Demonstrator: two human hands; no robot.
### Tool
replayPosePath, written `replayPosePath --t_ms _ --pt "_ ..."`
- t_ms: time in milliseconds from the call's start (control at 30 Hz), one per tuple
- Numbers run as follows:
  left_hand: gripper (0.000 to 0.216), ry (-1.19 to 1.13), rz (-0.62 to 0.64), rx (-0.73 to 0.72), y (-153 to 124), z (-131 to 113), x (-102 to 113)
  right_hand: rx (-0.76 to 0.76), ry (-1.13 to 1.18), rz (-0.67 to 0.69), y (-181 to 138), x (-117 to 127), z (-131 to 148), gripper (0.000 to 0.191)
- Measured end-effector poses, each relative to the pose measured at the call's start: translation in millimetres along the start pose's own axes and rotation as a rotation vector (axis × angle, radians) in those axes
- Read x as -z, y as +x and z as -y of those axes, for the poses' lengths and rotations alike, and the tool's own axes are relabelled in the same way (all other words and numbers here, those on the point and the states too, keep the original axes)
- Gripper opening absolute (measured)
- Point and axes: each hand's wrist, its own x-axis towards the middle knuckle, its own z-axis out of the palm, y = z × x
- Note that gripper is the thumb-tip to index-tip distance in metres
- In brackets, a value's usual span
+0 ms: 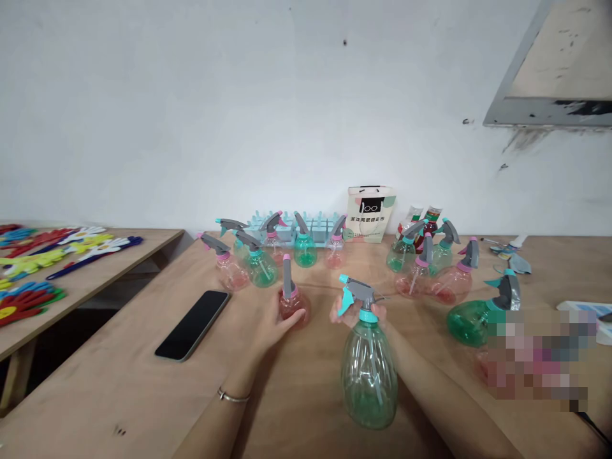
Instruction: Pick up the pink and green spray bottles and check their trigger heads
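Observation:
My left hand (pixel 280 320) is wrapped round a small pink spray bottle (pixel 292 301) that stands upright on the wooden table (pixel 143 382), its grey nozzle pointing up. Partly hidden behind a large green spray bottle (pixel 368 370), my right hand (pixel 356 313) grips that bottle at its neck, just under the grey and teal trigger head. The green bottle is raised and tilted toward me. The two bottles are apart, about a hand's width between them.
Several pink and green spray bottles (pixel 261 264) stand farther back on both sides. A black phone (pixel 193 324) lies to the left. A light blue rack (pixel 287 229) and a small paper bag (pixel 370 213) sit by the wall. Colourful hand-shaped clappers (pixel 43 258) cover a side table.

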Motion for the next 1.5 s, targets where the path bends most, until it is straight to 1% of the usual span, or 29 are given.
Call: replayPosePath --t_ms 100,300,467,533,633,700,867,933,1067,1133,1233,1300,1367,1433,1500 --pt "0.057 -0.010 0.012 -0.009 0.1 0.9 -0.1 -0.066 -0.028 -0.048 -0.1 -4.0 0.3 0.062" --pt "0.058 -0.003 -0.006 -0.004 0.3 0.0 0.2 -0.002 -0.068 -0.061 1.1 -5.0 3.7 0.056" --pt "0.057 -0.012 -0.008 -0.018 0.8 0.0 0.5 -0.048 -0.082 -0.069 0.6 0.5 -1.7 0.065" --pt "0.056 0.001 0.001 -0.007 0.6 0.4 0.6 -0.064 -0.077 -0.079 2.1 1.3 -2.6 0.064" --pt "0.055 0.002 0.014 -0.002 0.3 -1.3 0.7 -0.007 -0.073 -0.136 4.5 0.0 -0.3 0.058" --pt "0.055 -0.012 0.015 -0.007 0.3 -3.6 0.9 0.021 -0.087 -0.160 5.2 -1.3 2.1 0.059" --pt "0.054 -0.018 -0.005 -0.008 0.8 -5.0 1.0 -0.059 -0.098 -0.159 5.0 -3.0 4.5 0.066" --pt "0.054 -0.014 0.004 -0.003 0.7 -4.1 0.8 -0.027 -0.098 -0.156 5.4 -3.6 5.3 0.064" --pt "0.055 -0.029 0.011 0.012 0.4 -5.7 0.3 0.108 -0.139 -0.122 6.5 -3.0 11.7 0.059" --pt "0.055 -0.036 0.011 0.019 0.5 -8.2 0.3 0.133 -0.181 -0.131 5.7 -0.3 18.4 0.057" --pt "0.056 -0.052 0.016 0.022 0.7 -11.0 0.3 0.060 -0.309 -0.212 -1.0 6.1 32.9 0.053" --pt "0.057 -0.066 0.011 0.026 0.6 -10.7 0.2 -0.018 -0.454 -0.319 -10.5 10.3 44.5 0.047" --pt "0.058 -0.069 0.003 0.027 0.4 -8.4 0.0 -0.056 -0.598 -0.424 -23.5 13.8 55.6 0.038" --pt "0.057 -0.061 -0.006 0.024 0.5 -5.4 -0.1 -0.041 -0.715 -0.511 -38.5 17.5 64.5 0.033" --pt "0.057 -0.055 -0.012 0.021 0.8 -3.2 -0.1 0.018 -0.835 -0.647 -54.2 22.5 70.7 0.032"
